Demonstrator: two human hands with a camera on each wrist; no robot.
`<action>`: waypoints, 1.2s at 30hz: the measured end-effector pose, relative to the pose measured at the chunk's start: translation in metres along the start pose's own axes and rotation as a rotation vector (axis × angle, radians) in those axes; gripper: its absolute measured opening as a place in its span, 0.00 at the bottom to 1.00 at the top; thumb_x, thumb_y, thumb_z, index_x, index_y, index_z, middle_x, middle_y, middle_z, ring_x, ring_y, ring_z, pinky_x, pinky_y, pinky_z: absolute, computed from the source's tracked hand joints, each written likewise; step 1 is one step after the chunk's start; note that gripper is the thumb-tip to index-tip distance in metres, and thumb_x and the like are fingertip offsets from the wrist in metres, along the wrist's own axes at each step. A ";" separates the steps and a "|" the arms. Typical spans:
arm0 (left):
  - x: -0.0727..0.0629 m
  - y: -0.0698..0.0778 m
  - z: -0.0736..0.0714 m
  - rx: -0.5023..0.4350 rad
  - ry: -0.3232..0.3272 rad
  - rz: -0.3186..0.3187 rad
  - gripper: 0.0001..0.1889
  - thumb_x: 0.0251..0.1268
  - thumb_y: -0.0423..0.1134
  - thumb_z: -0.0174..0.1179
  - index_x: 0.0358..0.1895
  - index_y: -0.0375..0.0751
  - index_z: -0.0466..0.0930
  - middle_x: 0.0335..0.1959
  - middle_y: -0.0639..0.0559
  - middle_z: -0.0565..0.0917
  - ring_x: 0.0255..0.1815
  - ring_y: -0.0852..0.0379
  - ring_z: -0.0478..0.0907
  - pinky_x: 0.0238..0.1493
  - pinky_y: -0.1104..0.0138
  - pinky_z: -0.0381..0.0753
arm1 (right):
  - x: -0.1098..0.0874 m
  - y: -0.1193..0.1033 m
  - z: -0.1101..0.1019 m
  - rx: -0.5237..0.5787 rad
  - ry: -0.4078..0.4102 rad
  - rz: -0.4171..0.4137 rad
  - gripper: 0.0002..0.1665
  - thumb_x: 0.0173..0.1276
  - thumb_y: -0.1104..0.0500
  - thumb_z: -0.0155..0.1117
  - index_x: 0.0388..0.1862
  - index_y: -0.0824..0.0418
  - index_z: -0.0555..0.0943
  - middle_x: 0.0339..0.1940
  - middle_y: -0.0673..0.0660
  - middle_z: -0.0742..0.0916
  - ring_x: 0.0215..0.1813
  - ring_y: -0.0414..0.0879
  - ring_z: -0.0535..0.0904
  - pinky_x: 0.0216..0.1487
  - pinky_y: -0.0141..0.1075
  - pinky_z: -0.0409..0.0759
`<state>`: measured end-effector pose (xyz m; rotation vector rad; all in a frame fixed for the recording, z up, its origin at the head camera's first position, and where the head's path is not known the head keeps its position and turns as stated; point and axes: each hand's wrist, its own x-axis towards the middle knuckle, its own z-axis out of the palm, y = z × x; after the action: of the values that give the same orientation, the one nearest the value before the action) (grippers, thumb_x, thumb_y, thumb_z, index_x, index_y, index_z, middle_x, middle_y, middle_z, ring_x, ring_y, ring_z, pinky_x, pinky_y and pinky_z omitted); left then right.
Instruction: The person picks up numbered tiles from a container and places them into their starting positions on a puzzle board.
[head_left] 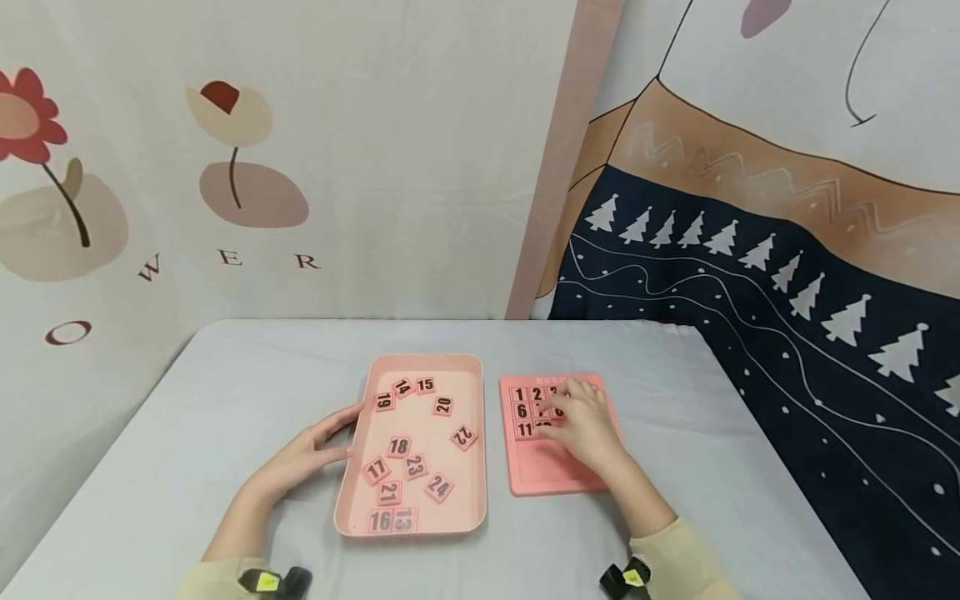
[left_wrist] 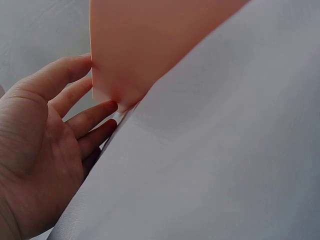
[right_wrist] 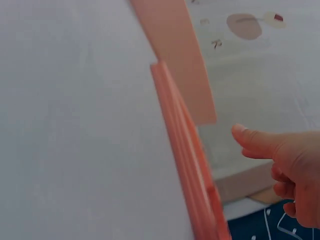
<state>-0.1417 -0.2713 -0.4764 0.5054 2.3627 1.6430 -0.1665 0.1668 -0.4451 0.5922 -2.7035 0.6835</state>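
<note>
My left hand (head_left: pixel 300 458) rests at the left side of a pink tray (head_left: pixel 480 467), its fingertips touching the rim. In the left wrist view those fingers (left_wrist: pixel 92 122) are loosely bent against the tray's outer wall. Number tiles lie scattered in the tray, such as 18 (head_left: pixel 399 447), 24 (head_left: pixel 439 487) and 22 (head_left: pixel 463 437). My right hand (head_left: pixel 588 425) is over a pink number board (head_left: pixel 547 467), thumb and forefinger apart near the 7 and 12 tiles. Tiles 1 (head_left: pixel 519 394), 6 (head_left: pixel 521 411) and 11 (head_left: pixel 523 430) line the board's left side; the hand hides those at right.
A white cloth covers the table (head_left: pixel 645 350), with tray and board side by side on it. Behind stands a pale flower-printed curtain (head_left: pixel 420 167); a dark tree-patterned fabric (head_left: pixel 735 317) hangs at the right. Each wrist wears a small black camera.
</note>
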 end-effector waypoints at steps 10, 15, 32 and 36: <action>0.000 -0.001 0.000 -0.006 -0.012 0.023 0.33 0.67 0.36 0.59 0.73 0.39 0.58 0.73 0.40 0.59 0.66 0.75 0.55 0.60 0.84 0.51 | 0.002 -0.036 0.003 0.109 0.073 -0.026 0.16 0.45 0.52 0.82 0.33 0.52 0.87 0.36 0.45 0.74 0.44 0.46 0.67 0.49 0.46 0.62; 0.000 -0.001 0.000 -0.008 -0.014 0.034 0.33 0.67 0.35 0.59 0.73 0.38 0.58 0.73 0.40 0.59 0.66 0.76 0.55 0.60 0.84 0.51 | 0.005 -0.050 0.007 0.129 0.090 -0.085 0.16 0.44 0.51 0.82 0.33 0.52 0.87 0.35 0.46 0.74 0.43 0.46 0.68 0.52 0.49 0.64; 0.000 0.002 0.000 -0.004 -0.016 0.037 0.33 0.67 0.34 0.58 0.73 0.36 0.57 0.73 0.38 0.58 0.65 0.77 0.55 0.61 0.83 0.51 | 0.010 -0.088 0.020 0.187 0.055 -0.175 0.15 0.47 0.49 0.79 0.32 0.52 0.86 0.36 0.45 0.74 0.43 0.44 0.66 0.49 0.44 0.65; 0.000 0.001 0.000 -0.009 -0.013 0.032 0.33 0.67 0.34 0.59 0.73 0.35 0.57 0.73 0.38 0.58 0.65 0.77 0.55 0.60 0.84 0.51 | 0.013 -0.098 0.024 0.186 0.017 -0.166 0.14 0.48 0.47 0.78 0.31 0.51 0.86 0.37 0.45 0.73 0.43 0.43 0.65 0.50 0.43 0.64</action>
<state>-0.1420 -0.2710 -0.4751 0.5534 2.3485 1.6582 -0.1381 0.0718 -0.4231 0.8412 -2.5562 0.8955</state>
